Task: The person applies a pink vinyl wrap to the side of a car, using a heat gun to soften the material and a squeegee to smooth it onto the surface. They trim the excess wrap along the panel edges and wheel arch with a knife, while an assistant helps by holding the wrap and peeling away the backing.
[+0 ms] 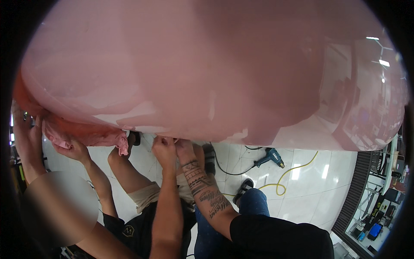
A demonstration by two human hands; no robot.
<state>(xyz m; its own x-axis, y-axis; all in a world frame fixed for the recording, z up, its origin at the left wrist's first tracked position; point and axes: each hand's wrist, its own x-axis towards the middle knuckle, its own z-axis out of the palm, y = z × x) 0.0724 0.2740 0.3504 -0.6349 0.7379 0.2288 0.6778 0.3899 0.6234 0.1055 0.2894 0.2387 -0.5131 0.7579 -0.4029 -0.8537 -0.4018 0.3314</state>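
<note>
A large glossy pink car panel [181, 77] fills the upper part of the head view. My left hand [164, 151] is closed at its lower edge, fingertips pinched together. Right beside it, nearly touching, my right hand [185, 150] reaches up to the same edge with its fingers bent and partly hidden under it. What lies between my fingertips is too small to make out. Further left, loose pink film [95, 137] hangs crumpled from the panel, its underside orange-red. A co-worker's hand [75, 150] grips that film, with the other hand [29, 134] raised beside it.
The co-worker [146, 220] crouches close against my left side. On the white tiled floor lie a teal heat gun [270, 158] with a dark cord and a yellow cable [280, 186]. A dark ribbed strip [354, 194] and a shelf with tools [379, 216] stand at the right.
</note>
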